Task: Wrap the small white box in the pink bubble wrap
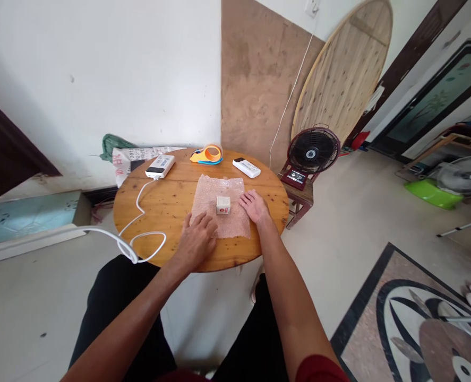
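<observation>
Bubble wrap [208, 193], a see-through, roughly square sheet with a pinkish tint, lies spread out near the middle of a round, orange-brown wooden table [175, 197]. On it, close to its centre, sits a small white cardboard box [223, 205] with red and dark printing on its sides, between the two hands and touching neither.

The left hand [198, 239] is palm down at the near left corner of the wrap, its fingers loosely bent and a little apart, the tips over the sheet. It has hold of neither the box nor anything else that shows; whether a fingertip pinches the wrap's edge, I cannot tell. The right hand [256, 206] lies at the right edge of the sheet, open, its fingers stretched out and pointing toward the box, with nothing gripped.

Beyond the wrap, near the far edge of the table, stands an orange and blue plastic tape dispenser [199, 155] with a roll of tape in it. To its right lies a white rectangular device with a dark end panel [246, 167]; to its left, a larger white block with a dark panel [160, 166], from which a white cable [132, 254] loops over the table's left side. Just right of the table, a dark red and black fan [311, 153] stands on a brown wooden chair [302, 193].
</observation>
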Demonstrator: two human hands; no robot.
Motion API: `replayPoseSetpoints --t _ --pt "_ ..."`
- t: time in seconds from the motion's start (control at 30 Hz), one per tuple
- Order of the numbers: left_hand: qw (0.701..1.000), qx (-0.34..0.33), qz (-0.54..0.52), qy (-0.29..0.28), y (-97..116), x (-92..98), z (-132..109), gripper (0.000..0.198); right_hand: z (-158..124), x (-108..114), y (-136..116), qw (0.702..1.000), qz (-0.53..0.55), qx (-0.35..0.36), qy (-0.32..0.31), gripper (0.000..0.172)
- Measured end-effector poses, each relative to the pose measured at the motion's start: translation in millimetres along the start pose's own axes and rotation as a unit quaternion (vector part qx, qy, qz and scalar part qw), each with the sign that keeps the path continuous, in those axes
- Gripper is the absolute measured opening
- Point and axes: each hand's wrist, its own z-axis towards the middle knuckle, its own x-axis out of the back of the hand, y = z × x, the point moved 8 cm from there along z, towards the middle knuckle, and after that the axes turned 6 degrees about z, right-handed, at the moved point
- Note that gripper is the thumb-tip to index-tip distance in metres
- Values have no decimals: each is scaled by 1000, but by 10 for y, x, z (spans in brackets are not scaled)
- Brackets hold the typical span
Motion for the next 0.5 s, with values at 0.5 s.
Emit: replayPoseSetpoints --t 0.5 --pt "995 60 -1 74 -177 331 486 19 -211 -232 -246 989 -74 29 -124 38"
